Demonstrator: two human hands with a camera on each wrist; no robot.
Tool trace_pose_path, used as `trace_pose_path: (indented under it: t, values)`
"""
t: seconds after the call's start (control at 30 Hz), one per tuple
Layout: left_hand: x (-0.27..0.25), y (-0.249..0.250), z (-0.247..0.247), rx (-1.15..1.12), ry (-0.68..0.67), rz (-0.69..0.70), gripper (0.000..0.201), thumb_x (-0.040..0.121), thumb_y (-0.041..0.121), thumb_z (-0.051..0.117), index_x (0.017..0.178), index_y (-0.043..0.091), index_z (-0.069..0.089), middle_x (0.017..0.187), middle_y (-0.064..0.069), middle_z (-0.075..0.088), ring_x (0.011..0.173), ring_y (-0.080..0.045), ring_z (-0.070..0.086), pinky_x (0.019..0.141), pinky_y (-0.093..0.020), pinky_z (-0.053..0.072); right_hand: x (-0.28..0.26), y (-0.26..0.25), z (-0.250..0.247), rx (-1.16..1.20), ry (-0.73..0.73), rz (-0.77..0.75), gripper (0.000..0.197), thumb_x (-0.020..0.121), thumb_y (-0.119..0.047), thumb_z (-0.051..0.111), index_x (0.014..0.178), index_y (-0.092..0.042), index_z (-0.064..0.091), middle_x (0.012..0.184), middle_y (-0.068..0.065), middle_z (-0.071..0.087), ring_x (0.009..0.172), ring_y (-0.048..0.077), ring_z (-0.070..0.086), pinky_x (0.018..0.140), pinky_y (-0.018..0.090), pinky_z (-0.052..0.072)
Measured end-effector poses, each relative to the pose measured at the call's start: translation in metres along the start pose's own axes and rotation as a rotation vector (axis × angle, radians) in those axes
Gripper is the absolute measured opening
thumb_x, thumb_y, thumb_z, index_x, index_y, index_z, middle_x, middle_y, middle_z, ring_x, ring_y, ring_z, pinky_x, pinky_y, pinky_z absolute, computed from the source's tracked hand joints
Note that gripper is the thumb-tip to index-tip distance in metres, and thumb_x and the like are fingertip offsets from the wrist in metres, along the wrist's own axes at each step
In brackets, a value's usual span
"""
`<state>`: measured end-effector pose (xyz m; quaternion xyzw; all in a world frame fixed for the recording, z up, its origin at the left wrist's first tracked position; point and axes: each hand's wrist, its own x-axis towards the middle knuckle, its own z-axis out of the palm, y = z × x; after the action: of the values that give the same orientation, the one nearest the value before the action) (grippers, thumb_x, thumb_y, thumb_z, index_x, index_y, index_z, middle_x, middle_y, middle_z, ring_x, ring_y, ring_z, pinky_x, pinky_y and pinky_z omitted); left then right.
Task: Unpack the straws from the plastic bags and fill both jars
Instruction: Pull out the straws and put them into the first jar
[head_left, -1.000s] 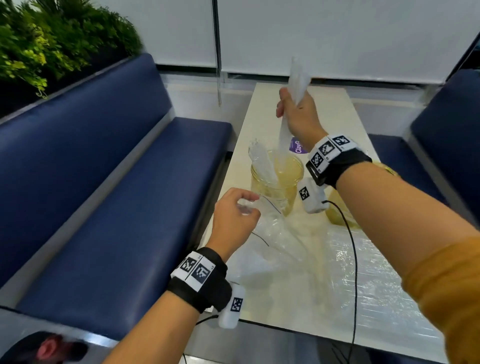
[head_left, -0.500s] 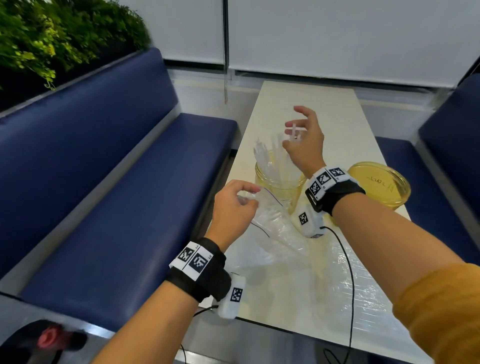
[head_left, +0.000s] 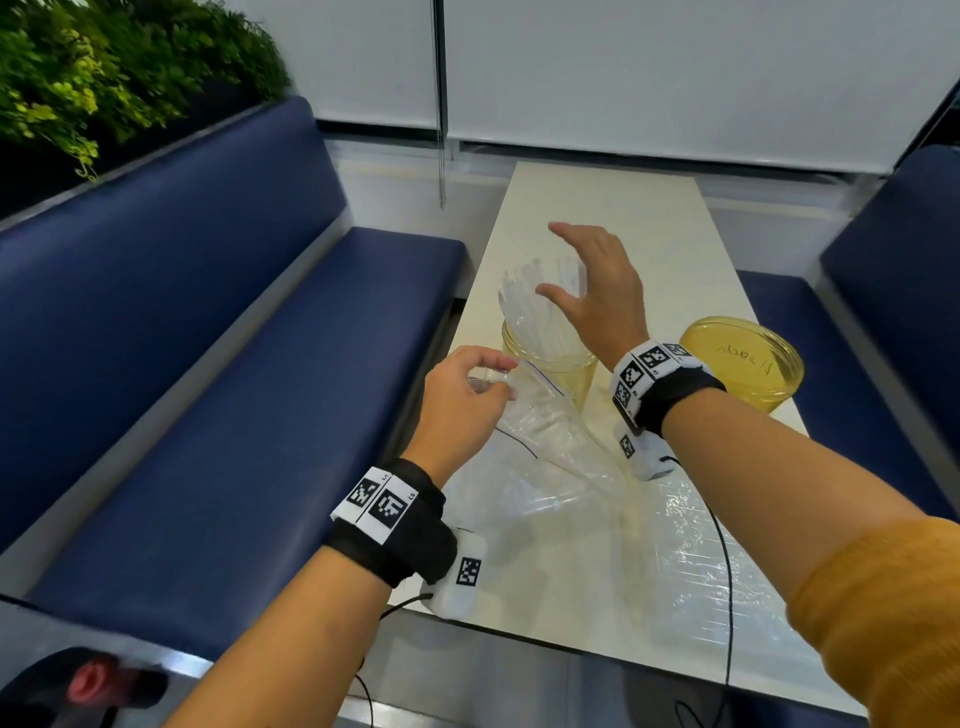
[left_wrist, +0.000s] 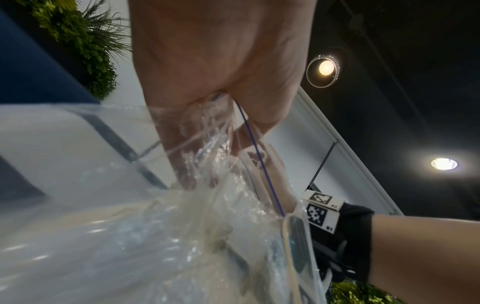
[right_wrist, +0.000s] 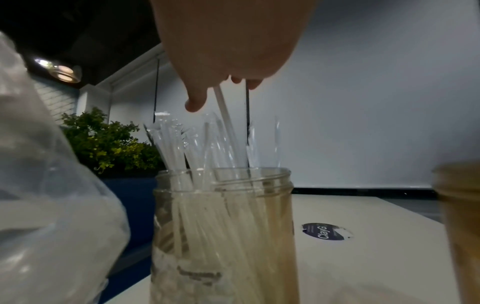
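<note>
A clear jar stands near the table's left edge with several wrapped white straws upright in it. My right hand hovers over the straw tops with fingers spread, holding nothing. My left hand pinches the mouth of a clear zip bag, which slopes down onto the table in front of the jar. A second yellowish jar stands to the right, with no straws showing.
The narrow cream table runs away from me between two blue benches. More crinkled clear plastic lies on the near right of the table. A round sticker lies behind the jars. Green plants fill the far left.
My right hand came down from high above the jar, let go of the straws into it, and now spreads open over them. The left hand has kept its pinch on the bag.
</note>
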<state>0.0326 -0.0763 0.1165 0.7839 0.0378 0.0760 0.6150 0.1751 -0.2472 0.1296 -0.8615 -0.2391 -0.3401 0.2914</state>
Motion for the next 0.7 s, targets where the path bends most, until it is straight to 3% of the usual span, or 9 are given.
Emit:
trace_pose_path:
  t: [0.13, 0.2, 0.27, 0.33, 0.43, 0.5, 0.57, 0.6, 0.7]
  values:
    - [-0.001, 0.002, 0.001, -0.010, -0.012, -0.010, 0.029, 0.088, -0.002, 0.057, 0.099, 0.020, 0.071, 0.109, 0.002, 0.069, 0.087, -0.019, 0.074, 0.081, -0.056, 0.059, -0.003, 0.002, -0.001, 0.097, 0.099, 0.091, 0.052, 0.093, -0.024, 0.068, 0.140, -0.018, 0.047, 0.130, 0.002, 0.062, 0.118, 0.017, 0.060, 0.098, 0.027, 0.049]
    - [-0.001, 0.003, 0.003, -0.010, -0.014, -0.013, 0.029, 0.088, -0.003, 0.056, 0.100, 0.020, 0.072, 0.111, 0.004, 0.069, 0.085, -0.014, 0.074, 0.081, -0.057, 0.058, -0.006, 0.006, 0.001, -0.012, 0.106, 0.073, 0.029, 0.102, -0.031, 0.051, 0.128, -0.019, 0.057, 0.121, 0.000, 0.067, 0.110, 0.018, 0.063, 0.089, 0.036, 0.055]
    - [0.000, 0.003, 0.004, -0.011, -0.014, -0.011, 0.029, 0.088, -0.003, 0.057, 0.100, 0.019, 0.072, 0.112, 0.006, 0.068, 0.084, -0.012, 0.075, 0.081, -0.056, 0.059, -0.010, 0.011, 0.003, -0.153, 0.062, 0.064, 0.032, 0.105, -0.034, 0.038, 0.115, -0.019, 0.065, 0.114, 0.000, 0.067, 0.107, 0.021, 0.060, 0.082, 0.044, 0.053]
    - [0.002, 0.004, 0.005, -0.010, -0.017, -0.008, 0.029, 0.088, -0.002, 0.057, 0.100, 0.019, 0.072, 0.113, 0.006, 0.068, 0.085, -0.014, 0.075, 0.081, -0.055, 0.059, -0.014, 0.017, 0.004, -0.260, -0.087, 0.117, 0.038, 0.107, -0.033, 0.032, 0.120, -0.018, 0.064, 0.124, 0.005, 0.062, 0.118, 0.027, 0.054, 0.091, 0.046, 0.048]
    - [0.005, 0.005, 0.005, -0.010, -0.036, 0.000, 0.030, 0.088, -0.002, 0.057, 0.103, 0.019, 0.072, 0.117, 0.004, 0.068, 0.090, -0.016, 0.074, 0.084, -0.051, 0.060, -0.022, 0.026, 0.003, -0.448, -0.363, 0.187, 0.048, 0.107, -0.037, 0.023, 0.149, -0.021, 0.039, 0.155, 0.013, 0.036, 0.142, 0.032, 0.033, 0.111, 0.052, 0.031]
    - [0.006, 0.006, 0.006, -0.005, -0.064, 0.009, 0.032, 0.088, -0.003, 0.059, 0.108, 0.019, 0.071, 0.121, 0.005, 0.066, 0.097, -0.017, 0.072, 0.084, -0.041, 0.061, -0.020, 0.021, -0.008, -0.428, -0.362, 0.204, 0.054, 0.105, -0.045, 0.027, 0.154, -0.023, 0.030, 0.160, 0.012, 0.028, 0.147, 0.032, 0.025, 0.116, 0.052, 0.025]
    - [0.006, 0.007, 0.007, 0.000, -0.107, 0.020, 0.039, 0.087, -0.008, 0.056, 0.114, 0.017, 0.069, 0.125, 0.004, 0.065, 0.104, -0.016, 0.071, 0.075, -0.025, 0.055, -0.012, 0.005, -0.027, -0.341, -0.193, 0.132, 0.048, 0.101, -0.048, 0.041, 0.137, -0.020, 0.054, 0.139, 0.011, 0.052, 0.128, 0.029, 0.047, 0.104, 0.045, 0.041]
    - [0.007, 0.008, 0.008, 0.009, -0.131, 0.028, 0.045, 0.085, -0.012, 0.053, 0.118, 0.016, 0.068, 0.127, 0.004, 0.063, 0.104, -0.015, 0.071, 0.069, -0.017, 0.051, -0.009, -0.009, -0.039, -0.277, -0.073, 0.052, 0.037, 0.099, -0.045, 0.048, 0.114, -0.017, 0.068, 0.113, 0.007, 0.063, 0.104, 0.025, 0.058, 0.087, 0.041, 0.049]
    - [0.008, 0.009, 0.010, 0.040, -0.182, 0.066, 0.057, 0.080, -0.018, 0.049, 0.124, 0.015, 0.064, 0.130, 0.003, 0.061, 0.104, -0.012, 0.070, 0.062, -0.009, 0.048, -0.013, -0.044, -0.064, -0.109, -0.147, -0.219, 0.042, 0.092, -0.030, 0.055, 0.053, -0.018, 0.049, 0.050, -0.003, 0.046, 0.045, 0.018, 0.040, 0.049, 0.029, 0.038]
